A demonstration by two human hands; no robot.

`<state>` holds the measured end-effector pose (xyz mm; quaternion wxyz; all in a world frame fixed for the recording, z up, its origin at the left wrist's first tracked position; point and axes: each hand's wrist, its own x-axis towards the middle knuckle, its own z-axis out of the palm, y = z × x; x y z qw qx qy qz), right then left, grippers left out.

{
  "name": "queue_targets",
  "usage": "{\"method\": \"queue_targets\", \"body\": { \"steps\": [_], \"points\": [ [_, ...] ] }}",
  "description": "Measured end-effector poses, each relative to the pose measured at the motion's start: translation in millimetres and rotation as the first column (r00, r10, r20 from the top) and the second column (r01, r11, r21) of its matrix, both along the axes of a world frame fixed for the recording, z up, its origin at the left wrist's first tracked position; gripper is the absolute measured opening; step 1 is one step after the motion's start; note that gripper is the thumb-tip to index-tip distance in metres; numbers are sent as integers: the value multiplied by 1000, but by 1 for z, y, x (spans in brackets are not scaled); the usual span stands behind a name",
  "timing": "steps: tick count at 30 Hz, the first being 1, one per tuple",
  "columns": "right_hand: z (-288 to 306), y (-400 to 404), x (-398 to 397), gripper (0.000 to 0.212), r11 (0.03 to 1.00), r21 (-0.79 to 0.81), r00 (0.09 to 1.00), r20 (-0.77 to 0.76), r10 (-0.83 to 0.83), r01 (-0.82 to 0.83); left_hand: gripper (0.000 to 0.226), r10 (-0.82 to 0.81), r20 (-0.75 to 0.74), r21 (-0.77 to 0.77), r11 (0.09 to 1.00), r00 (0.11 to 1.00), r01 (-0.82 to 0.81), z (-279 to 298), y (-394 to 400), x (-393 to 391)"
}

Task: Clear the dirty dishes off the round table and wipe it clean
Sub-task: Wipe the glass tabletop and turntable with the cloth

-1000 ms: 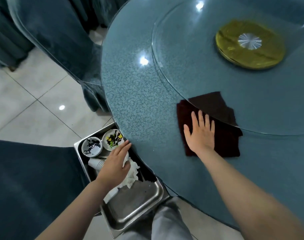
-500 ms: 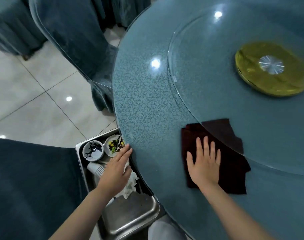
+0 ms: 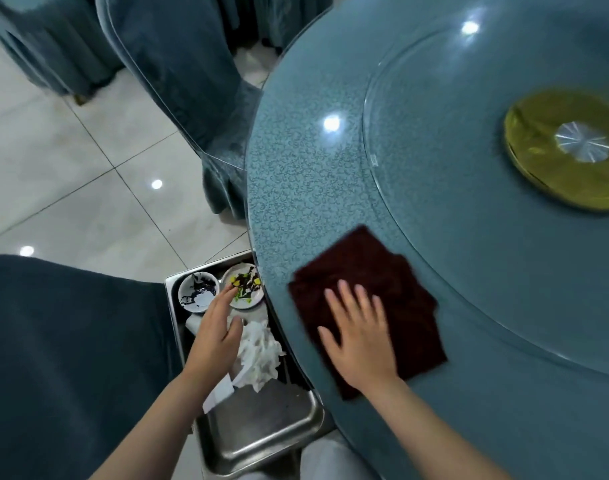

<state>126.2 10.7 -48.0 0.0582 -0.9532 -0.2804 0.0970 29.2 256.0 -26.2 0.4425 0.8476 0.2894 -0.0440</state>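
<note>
The right hand (image 3: 360, 336), fingers straight and spread, presses flat on the maroon cloth (image 3: 369, 306) at the round table's (image 3: 331, 188) near-left edge; the cloth's long axis runs far-left to near-right. The left hand (image 3: 214, 332), loosely open and holding nothing, hovers over the steel tray (image 3: 261, 441).

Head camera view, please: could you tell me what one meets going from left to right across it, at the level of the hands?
Dark blue chair cover → metal tray → left hand → crumpled white napkin → right hand → dark red cloth → round table.
</note>
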Motion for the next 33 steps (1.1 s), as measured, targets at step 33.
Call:
{"method": "queue_targets", "body": {
  "steps": [33],
  "points": [
    [-2, 132, 44, 74, 951, 74, 952, -46, 303, -299, 51, 132, 75, 12, 991, 988, -133, -2, 7, -4]
  ]
}}
